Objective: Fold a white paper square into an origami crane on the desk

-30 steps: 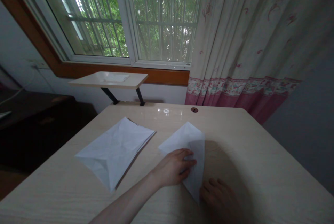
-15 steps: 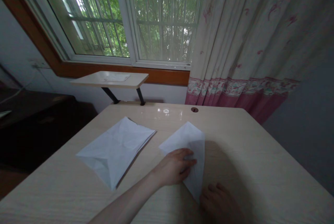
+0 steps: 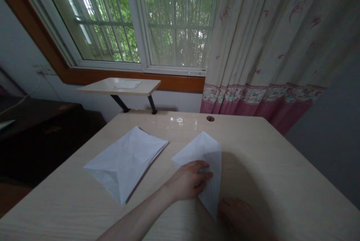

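My left hand (image 3: 191, 181) lies on a folded sheet of white paper (image 3: 210, 151), its fingers spread a little and pressing on the surface. The sheet has a kite-like shape with a pointed corner toward me. By the lower right edge of that sheet rests my right hand (image 3: 239, 214), in deep shadow and smeared, so its fingers do not show clearly. To the left, apart from both hands, a stack of creased white paper (image 3: 126, 158) lies on the desk (image 3: 281, 181).
At the desk's far left corner a small raised shelf (image 3: 126, 87) on black legs holds something flat and white. A round cable hole (image 3: 210, 119) sits near the back edge. Beyond are a barred window (image 3: 174, 27) and a floral curtain (image 3: 267, 46).
My right hand has shifted slightly right, away from the paper's near corner, and its fingers look less curled. The left hand and the papers keep their places.
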`<state>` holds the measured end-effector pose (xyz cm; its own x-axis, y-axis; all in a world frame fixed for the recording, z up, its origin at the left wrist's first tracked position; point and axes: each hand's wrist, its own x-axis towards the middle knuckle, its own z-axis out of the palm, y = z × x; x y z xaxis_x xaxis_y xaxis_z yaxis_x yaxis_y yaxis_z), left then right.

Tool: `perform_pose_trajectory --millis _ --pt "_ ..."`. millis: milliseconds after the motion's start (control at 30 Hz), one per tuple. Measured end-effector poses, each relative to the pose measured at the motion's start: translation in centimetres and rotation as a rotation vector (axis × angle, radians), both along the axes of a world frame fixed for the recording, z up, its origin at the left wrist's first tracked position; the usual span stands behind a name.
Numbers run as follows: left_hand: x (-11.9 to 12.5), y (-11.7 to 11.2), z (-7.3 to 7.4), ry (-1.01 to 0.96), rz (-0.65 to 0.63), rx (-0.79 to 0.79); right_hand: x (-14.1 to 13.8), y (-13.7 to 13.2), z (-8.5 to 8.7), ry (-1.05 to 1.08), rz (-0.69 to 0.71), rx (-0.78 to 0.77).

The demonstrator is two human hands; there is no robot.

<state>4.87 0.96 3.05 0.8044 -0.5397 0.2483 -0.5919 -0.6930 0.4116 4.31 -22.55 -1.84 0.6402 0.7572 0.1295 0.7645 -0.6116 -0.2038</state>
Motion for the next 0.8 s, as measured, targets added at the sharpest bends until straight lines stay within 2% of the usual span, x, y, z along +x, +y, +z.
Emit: perform_pose_trajectory --millis 167,333,600,800 --pt "0.0 0.0 0.0 -0.001 0.005 0.008 0.6 0.4 1.2 -0.046 -0.03 0.023" --pt "0.1 0.0 0.2 -0.006 0.002 0.013 2.1 0.5 2.8 0.02 -0.036 0.003" --pt "0.0 -0.1 -0.1 -0.023 0.005 0.004 6.3 0.4 3.0 -0.02 -0.091 -0.049" --pt "0.0 -0.1 -0.1 -0.008 0.008 0.003 7.5 0.4 3.4 0.02 -0.098 -0.08"
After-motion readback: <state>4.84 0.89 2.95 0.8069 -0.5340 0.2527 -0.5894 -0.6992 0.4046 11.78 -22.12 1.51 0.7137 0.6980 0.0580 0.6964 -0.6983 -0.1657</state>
